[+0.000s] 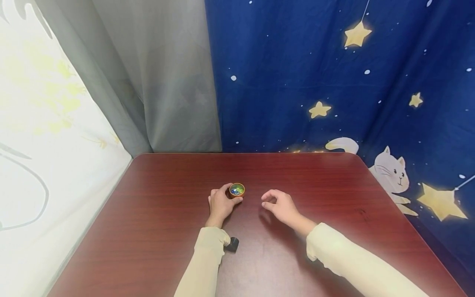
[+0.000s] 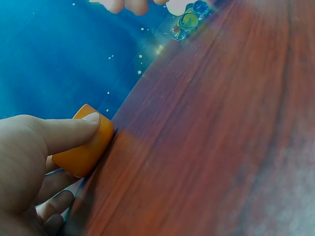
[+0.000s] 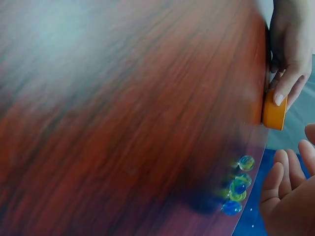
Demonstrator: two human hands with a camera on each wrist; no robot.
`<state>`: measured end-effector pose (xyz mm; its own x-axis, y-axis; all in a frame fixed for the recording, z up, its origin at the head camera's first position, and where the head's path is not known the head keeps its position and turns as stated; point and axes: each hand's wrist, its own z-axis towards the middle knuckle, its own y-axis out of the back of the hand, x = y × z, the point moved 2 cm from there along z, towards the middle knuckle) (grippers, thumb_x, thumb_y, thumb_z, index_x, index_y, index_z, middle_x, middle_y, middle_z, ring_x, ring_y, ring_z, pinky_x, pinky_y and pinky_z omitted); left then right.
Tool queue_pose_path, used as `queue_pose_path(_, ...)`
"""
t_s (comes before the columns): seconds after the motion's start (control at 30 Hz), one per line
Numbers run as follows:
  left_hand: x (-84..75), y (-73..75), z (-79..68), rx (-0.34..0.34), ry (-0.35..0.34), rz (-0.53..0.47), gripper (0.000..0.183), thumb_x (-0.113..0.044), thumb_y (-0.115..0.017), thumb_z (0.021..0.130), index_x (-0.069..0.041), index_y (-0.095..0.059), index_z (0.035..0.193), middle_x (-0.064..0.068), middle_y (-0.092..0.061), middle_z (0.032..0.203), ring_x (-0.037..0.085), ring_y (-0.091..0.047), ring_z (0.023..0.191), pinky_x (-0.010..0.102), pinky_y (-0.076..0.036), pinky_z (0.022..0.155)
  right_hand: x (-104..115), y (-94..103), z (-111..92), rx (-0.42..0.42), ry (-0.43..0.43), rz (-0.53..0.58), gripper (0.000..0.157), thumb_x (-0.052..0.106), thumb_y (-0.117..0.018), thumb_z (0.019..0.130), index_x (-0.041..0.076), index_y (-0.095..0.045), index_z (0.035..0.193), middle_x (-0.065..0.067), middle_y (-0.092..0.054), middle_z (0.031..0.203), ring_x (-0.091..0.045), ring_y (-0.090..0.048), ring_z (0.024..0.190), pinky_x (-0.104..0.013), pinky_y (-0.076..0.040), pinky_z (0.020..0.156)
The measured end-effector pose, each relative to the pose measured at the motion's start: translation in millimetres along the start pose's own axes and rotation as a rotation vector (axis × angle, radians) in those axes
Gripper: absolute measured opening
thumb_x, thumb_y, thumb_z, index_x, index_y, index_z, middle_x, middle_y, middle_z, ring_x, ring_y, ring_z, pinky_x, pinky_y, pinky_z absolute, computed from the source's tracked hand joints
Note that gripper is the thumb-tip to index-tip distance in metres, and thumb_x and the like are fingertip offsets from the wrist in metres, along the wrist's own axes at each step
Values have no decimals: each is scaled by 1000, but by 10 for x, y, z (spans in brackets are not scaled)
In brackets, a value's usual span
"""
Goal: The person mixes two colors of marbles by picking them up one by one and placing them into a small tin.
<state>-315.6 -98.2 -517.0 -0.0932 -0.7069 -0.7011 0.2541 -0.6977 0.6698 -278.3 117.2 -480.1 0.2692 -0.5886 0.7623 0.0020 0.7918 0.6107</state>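
A small orange cup (image 1: 237, 195) stands on the table, with glassy blue and green marbles (image 1: 236, 190) inside. My left hand (image 1: 222, 203) grips its side, the thumb (image 2: 74, 133) lying along the orange wall in the left wrist view. To the right of the cup hovers my right hand (image 1: 283, 207), fingers loosely bent and nothing between them. Several clear marbles with blue and yellow-green swirls (image 3: 239, 186) appear in a cluster near the right fingers in the right wrist view. They also show at the top of the left wrist view, below the right fingertips.
The reddish-brown wooden table (image 1: 178, 177) has its far edge at the curtains. Grey cloth (image 1: 178, 82) and a blue star-patterned curtain (image 1: 274, 82) hang behind it. A black device (image 1: 232, 244) sits at the left cuff.
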Motion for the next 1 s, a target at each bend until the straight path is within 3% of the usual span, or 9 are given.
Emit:
queue_pose_path(0.4,18,-10,9,-1,-12,-14,65,-32,-89,67,-12,-66,125,8,-70,106,30,-48,104,47,-29,90,-120,133,-80,-46,101,-100,19,6,-79,75,9,-70,91,1,-63,82,-11,-59,72,-32,-47,68)
queue_pose_path(1.0,22,-12,16,-3,-11,-14,65,-32,-90,67,-13,-66,124,8,-70,106,29,-48,103,46,-29,88,-323,188,-126,-27,66,-175,22,8,-80,73,12,-70,93,4,-57,77,-8,-54,67,-30,-44,64)
